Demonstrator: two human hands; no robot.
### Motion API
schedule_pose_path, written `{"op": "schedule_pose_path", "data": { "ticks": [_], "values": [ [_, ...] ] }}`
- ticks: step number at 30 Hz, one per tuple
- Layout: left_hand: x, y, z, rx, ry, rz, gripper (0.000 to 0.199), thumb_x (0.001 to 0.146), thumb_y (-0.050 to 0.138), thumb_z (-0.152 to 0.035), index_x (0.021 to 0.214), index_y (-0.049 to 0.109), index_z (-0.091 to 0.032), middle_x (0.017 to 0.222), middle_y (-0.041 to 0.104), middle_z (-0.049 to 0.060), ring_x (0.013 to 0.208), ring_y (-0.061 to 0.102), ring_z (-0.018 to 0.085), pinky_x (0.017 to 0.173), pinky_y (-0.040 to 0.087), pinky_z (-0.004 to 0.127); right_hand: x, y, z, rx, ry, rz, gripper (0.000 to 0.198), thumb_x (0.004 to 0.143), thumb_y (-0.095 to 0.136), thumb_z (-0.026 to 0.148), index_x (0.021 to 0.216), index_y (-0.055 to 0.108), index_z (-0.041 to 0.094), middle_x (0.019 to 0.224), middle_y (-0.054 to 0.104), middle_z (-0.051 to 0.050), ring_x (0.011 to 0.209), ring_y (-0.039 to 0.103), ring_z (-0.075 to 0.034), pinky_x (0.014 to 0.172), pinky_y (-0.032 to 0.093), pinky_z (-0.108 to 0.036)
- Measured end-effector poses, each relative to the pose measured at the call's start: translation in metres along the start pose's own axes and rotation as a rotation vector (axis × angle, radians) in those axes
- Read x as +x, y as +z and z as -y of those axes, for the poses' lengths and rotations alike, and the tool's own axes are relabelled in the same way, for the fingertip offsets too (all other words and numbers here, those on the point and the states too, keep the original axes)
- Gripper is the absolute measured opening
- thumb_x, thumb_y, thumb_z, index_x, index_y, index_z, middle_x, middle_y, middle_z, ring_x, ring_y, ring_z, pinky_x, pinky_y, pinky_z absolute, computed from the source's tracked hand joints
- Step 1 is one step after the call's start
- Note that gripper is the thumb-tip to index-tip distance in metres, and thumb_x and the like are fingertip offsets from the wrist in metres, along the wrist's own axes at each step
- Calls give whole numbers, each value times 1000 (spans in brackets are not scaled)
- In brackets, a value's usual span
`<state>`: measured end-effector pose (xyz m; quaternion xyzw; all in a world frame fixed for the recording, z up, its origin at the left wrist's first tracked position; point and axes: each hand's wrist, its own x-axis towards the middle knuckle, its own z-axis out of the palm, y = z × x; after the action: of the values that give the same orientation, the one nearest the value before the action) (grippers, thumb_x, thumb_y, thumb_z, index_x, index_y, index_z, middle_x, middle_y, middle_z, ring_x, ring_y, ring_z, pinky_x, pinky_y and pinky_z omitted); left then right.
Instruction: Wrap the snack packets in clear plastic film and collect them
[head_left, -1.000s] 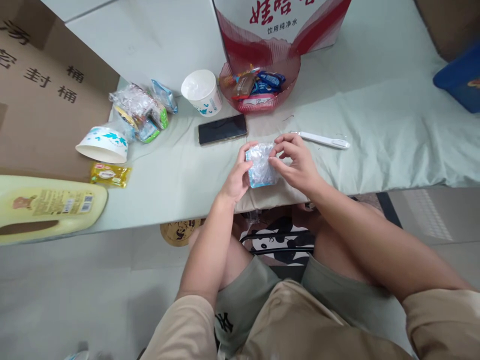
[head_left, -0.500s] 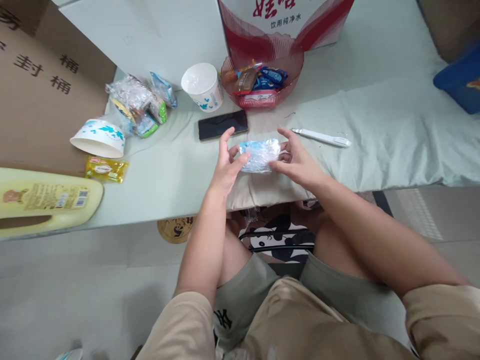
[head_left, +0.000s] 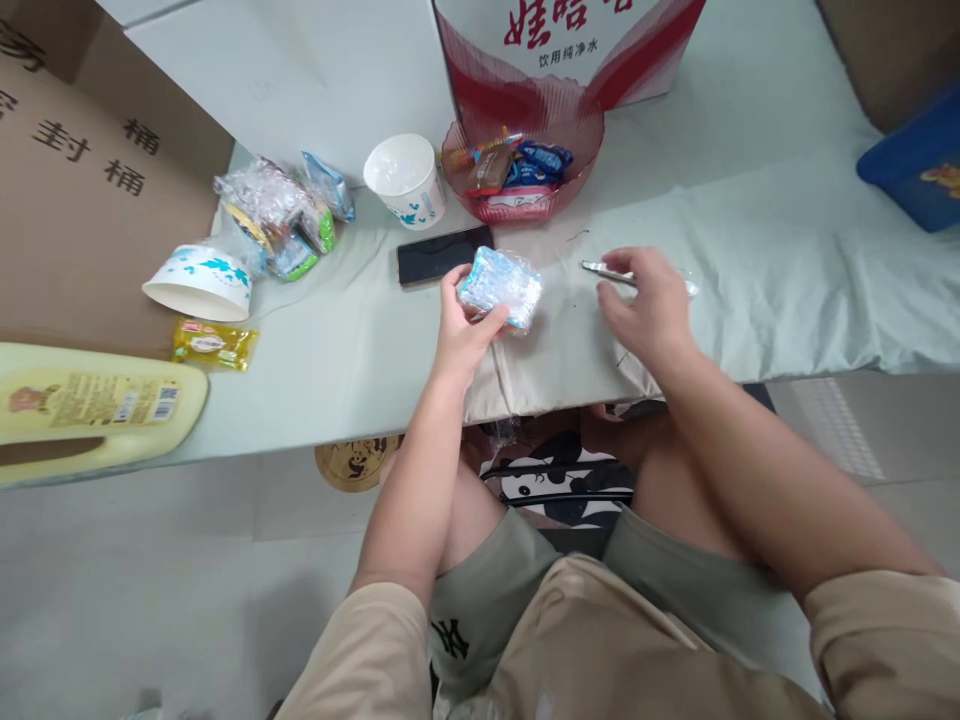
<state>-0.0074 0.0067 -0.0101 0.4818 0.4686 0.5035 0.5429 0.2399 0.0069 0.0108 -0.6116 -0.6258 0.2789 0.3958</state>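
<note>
My left hand [head_left: 466, 325] is closed on a small packet [head_left: 501, 288] in clear, crinkled plastic wrap with light blue parts. Its thumb lies over the near edge of the packet, held just above the table. Over to the right, my right hand [head_left: 651, 305] is above a slim white utility knife [head_left: 609, 272] lying on the cloth. Thumb and forefinger are apart on either side of the knife, its middle hidden beneath the hand. A dark phone [head_left: 442, 257] lies flat behind the packet.
A pink bowl [head_left: 589, 165] of wrapped snacks stands before a red-and-white box [head_left: 570, 60]. Nearby are a paper cup [head_left: 409, 185], a tipped paper bowl [head_left: 199, 285], bagged snacks [head_left: 274, 200], a yellow packet [head_left: 214, 343] and a yellow jug [head_left: 176, 400]. A blue container [head_left: 911, 165] is at right.
My right hand has let go of the wrapped packet and moved right, over the utility knife. The packet, now in my left hand alone, has turned and shifted slightly left and away from me.
</note>
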Motion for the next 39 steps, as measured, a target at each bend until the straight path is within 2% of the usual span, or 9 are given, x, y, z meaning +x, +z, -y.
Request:
{"op": "schedule_pose_path", "data": {
  "ticks": [3, 6, 13, 16, 22, 26, 31, 35, 39],
  "values": [
    [1, -3, 3, 69, 10, -49, 82, 71, 89, -50, 139, 44, -37, 127, 59, 8, 109, 68, 28, 80, 66, 41, 8, -14, -25, -373, -22, -87, 34, 84, 62, 28, 117, 68, 21, 132, 62, -20, 127, 56, -41, 107, 43, -64],
    [0, -1, 5, 134, 48, -62, 78, 74, 87, -44, 138, 45, -35, 125, 60, 8, 103, 69, 24, 79, 65, 38, 10, -20, -41, -515, -13, -61, 32, 85, 59, 31, 112, 72, 19, 129, 63, -21, 122, 59, -43, 100, 47, -62],
    [-1, 8, 3, 319, 147, -70, 70, 78, 83, -28, 137, 46, -33, 123, 62, 5, 96, 69, 19, 81, 61, 34, -7, -18, -1, -208, -43, 68, 33, 101, 45, 43, 101, 73, 26, 78, 71, -7, 72, 67, -25, 73, 53, -41],
    [-4, 10, 1, 367, 150, -79, 68, 78, 82, -21, 136, 48, -34, 117, 63, 3, 86, 68, 15, 78, 60, 32, -17, -2, 17, -77, -122, 187, 31, 99, 49, 42, 112, 71, 24, 76, 74, -3, 57, 62, -18, 65, 51, -34],
    [-8, 12, -2, 315, 119, -50, 68, 76, 84, -21, 134, 51, -33, 111, 63, 2, 84, 69, 16, 77, 60, 32, -20, 22, 24, -80, -160, 206, 31, 95, 53, 39, 118, 67, 23, 86, 79, -5, 61, 64, -18, 65, 49, -31],
    [-6, 12, -5, 146, 80, -45, 71, 73, 87, -31, 133, 50, -31, 116, 65, 4, 93, 70, 19, 82, 62, 35, -18, 21, 25, -122, -129, 205, 31, 94, 55, 39, 118, 68, 24, 84, 78, -5, 61, 62, -18, 67, 47, -31],
    [4, -1, -7, -90, 25, -156, 72, 76, 85, -43, 135, 43, -36, 129, 63, 6, 105, 71, 22, 85, 64, 37, -16, 10, 20, -173, -81, 241, 31, 94, 54, 39, 116, 70, 23, 86, 78, -5, 63, 62, -19, 67, 47, -33],
    [6, -6, -5, -39, -26, -175, 68, 82, 80, -49, 137, 42, -38, 130, 64, 7, 96, 73, 19, 83, 64, 37, -10, 0, 5, -292, -37, 158, 35, 90, 58, 37, 122, 69, 27, 94, 79, -6, 77, 68, -25, 70, 49, -37],
    [-4, 11, -2, 89, -30, -17, 72, 76, 83, -59, 134, 50, -35, 120, 67, 7, 97, 72, 23, 74, 63, 35, -4, -7, -9, -451, -39, 53, 31, 89, 60, 38, 114, 73, 26, 96, 77, -10, 87, 67, -31, 71, 48, -40]
  ]
}}
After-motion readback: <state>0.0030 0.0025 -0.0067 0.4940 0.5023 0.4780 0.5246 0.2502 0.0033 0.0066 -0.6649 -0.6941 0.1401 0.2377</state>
